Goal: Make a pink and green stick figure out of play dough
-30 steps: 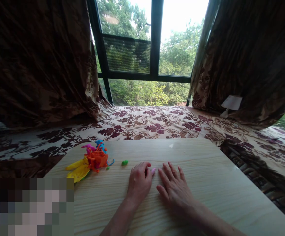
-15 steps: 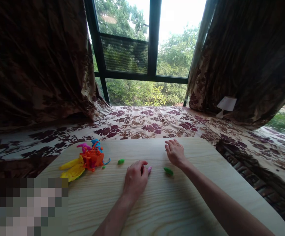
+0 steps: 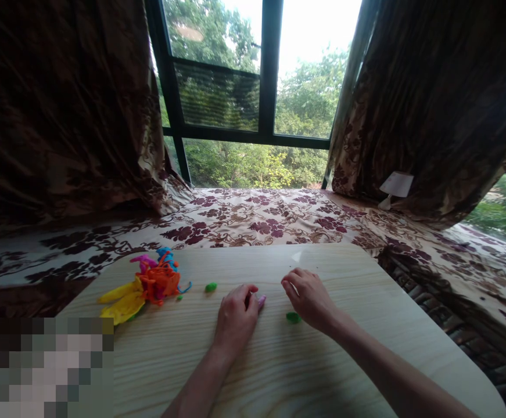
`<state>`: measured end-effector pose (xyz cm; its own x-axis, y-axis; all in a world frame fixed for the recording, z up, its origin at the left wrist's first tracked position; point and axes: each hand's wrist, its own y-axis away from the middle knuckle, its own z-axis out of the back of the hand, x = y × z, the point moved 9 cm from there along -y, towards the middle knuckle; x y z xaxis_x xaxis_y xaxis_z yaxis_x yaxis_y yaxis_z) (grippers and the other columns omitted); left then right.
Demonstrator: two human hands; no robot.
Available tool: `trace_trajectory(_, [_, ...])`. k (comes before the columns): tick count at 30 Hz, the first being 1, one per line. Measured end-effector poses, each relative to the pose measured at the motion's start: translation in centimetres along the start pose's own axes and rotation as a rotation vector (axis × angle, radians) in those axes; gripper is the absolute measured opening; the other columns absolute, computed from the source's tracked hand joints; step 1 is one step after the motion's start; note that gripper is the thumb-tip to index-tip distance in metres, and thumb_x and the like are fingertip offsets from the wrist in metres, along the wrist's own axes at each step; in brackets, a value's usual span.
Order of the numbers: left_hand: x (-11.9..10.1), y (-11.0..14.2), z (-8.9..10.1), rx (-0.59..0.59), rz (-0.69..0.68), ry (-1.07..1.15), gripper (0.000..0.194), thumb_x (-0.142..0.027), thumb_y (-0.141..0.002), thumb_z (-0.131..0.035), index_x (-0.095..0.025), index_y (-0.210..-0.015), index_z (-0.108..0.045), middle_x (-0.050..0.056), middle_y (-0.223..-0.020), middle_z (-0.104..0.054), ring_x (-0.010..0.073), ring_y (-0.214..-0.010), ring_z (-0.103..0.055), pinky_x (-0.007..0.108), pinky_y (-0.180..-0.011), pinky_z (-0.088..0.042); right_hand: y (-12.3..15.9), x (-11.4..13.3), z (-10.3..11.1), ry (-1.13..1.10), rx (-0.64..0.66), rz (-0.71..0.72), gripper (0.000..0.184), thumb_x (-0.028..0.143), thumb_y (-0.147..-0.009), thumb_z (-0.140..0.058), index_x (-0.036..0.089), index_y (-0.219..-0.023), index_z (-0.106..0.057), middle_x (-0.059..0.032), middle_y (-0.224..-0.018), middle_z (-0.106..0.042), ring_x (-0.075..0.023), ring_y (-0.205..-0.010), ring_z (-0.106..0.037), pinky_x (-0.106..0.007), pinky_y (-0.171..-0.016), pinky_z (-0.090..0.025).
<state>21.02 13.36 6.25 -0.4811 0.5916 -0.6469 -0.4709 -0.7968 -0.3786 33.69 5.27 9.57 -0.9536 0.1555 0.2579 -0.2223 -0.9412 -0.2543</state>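
Note:
My left hand (image 3: 236, 316) rests on the table with its fingers curled round a pale pink piece of modelling clay (image 3: 262, 302), whose end sticks out past the thumb side. To its right, my right hand (image 3: 308, 297) hovers with loosely bent fingers apart and nothing visible in them. Just below those fingers lies a dark green lump of clay (image 3: 293, 317), partly behind the hand. A smaller bright green lump (image 3: 211, 287) sits left of my left hand.
At the table's left is a heap of orange clay (image 3: 161, 283) with blue clay (image 3: 164, 253), magenta clay (image 3: 144, 262) and flat yellow clay pieces (image 3: 124, 305). A small white triangular patch (image 3: 297, 256) shows near the far edge of the wooden table (image 3: 348, 371). A lamp (image 3: 396, 184) stands beyond.
My right hand has come back from near the table's far edge towards the green lump, uncovering the white patch. My left hand stays at the pink clay. The view has shifted slightly.

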Motion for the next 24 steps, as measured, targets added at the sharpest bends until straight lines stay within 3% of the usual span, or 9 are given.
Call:
trace_trajectory(2, [0.1, 0.0, 0.0, -0.002, 0.004, 0.003, 0.017, -0.029, -0.078, -0.047, -0.020, -0.086, -0.059, 0.003, -0.081, -0.064, 0.0156, -0.075, -0.057, 0.027, -0.069, -0.041, 1.2, -0.3, 0.2, -0.037, 0.077, 0.034, 0.027, 0.030, -0.088, -0.039, 0.022, -0.079, -0.063, -0.0012, -0.081, -0.060, -0.0134, -0.076, -0.056, -0.024, -0.072, -0.038])
trace_trajectory(5, [0.1, 0.0, 0.0, -0.006, 0.008, 0.004, 0.017, -0.029, -0.077, -0.048, -0.019, -0.085, -0.059, 0.002, -0.079, -0.063, 0.0155, -0.074, -0.057, 0.027, -0.070, -0.041, 3.2, 0.0, 0.1, -0.096, 0.153, 0.078, 0.015, 0.031, -0.081, -0.052, 0.023, -0.077, -0.064, 0.0013, -0.078, -0.059, -0.0112, -0.068, -0.055, -0.019, -0.062, -0.039])
trace_trajectory(9, [0.0, 0.1, -0.1, -0.002, 0.013, -0.001, 0.018, -0.030, -0.077, -0.047, -0.019, -0.085, -0.059, 0.002, -0.076, -0.062, 0.0157, -0.072, -0.056, 0.027, -0.069, -0.041, 4.5, -0.2, 0.1, -0.173, 0.172, 0.094, 0.010, 0.025, -0.080, -0.053, 0.021, -0.079, -0.062, 0.0007, -0.079, -0.059, -0.0119, -0.070, -0.055, -0.019, -0.063, -0.039])
trace_trajectory(14, [0.0, 0.1, -0.2, 0.013, 0.012, -0.003, 0.018, -0.030, -0.077, -0.047, -0.019, -0.085, -0.059, 0.002, -0.075, -0.062, 0.0159, -0.072, -0.056, 0.028, -0.068, -0.041, 5.6, -3.8, 1.7, -0.097, 0.148, 0.052, 0.009, 0.021, -0.078, -0.053, 0.022, -0.081, -0.061, 0.0006, -0.080, -0.059, -0.0134, -0.074, -0.055, -0.021, -0.066, -0.039])
trace_trajectory(17, [0.1, 0.0, -0.3, 0.018, 0.015, -0.001, 0.017, -0.030, -0.077, -0.048, -0.020, -0.084, -0.059, 0.002, -0.074, -0.061, 0.0163, -0.072, -0.056, 0.028, -0.068, -0.041, 5.4, -4.6, 2.6, -0.045, 0.177, 0.065, 0.016, 0.027, -0.079, -0.052, 0.025, -0.092, -0.062, -0.0003, -0.089, -0.060, -0.0148, -0.079, -0.056, -0.023, -0.070, -0.040])
trace_trajectory(21, [0.0, 0.0, -0.3, 0.027, 0.012, 0.003, 0.019, -0.033, -0.077, -0.047, -0.020, -0.084, -0.059, 0.002, -0.076, -0.062, 0.0167, -0.072, -0.056, 0.028, -0.067, -0.042, 1.8, -4.2, 4.2, 0.043, -0.086, -0.017, 0.029, 0.028, -0.088, -0.037, 0.025, -0.110, -0.056, -0.0040, -0.113, -0.054, -0.0182, -0.100, -0.051, -0.029, -0.087, -0.035])
trace_trajectory(24, [-0.2, 0.0, -0.4, 0.030, 0.011, 0.004, 0.019, -0.034, -0.078, -0.047, -0.021, -0.084, -0.059, 0.002, -0.079, -0.063, 0.0167, -0.074, -0.057, 0.027, -0.066, -0.042, -1.1, -3.9, 2.4, 0.084, -0.175, -0.106, 0.035, 0.025, -0.091, -0.028, 0.022, -0.120, -0.047, -0.0062, -0.124, -0.045, -0.0193, -0.115, -0.038, -0.034, -0.096, -0.026])
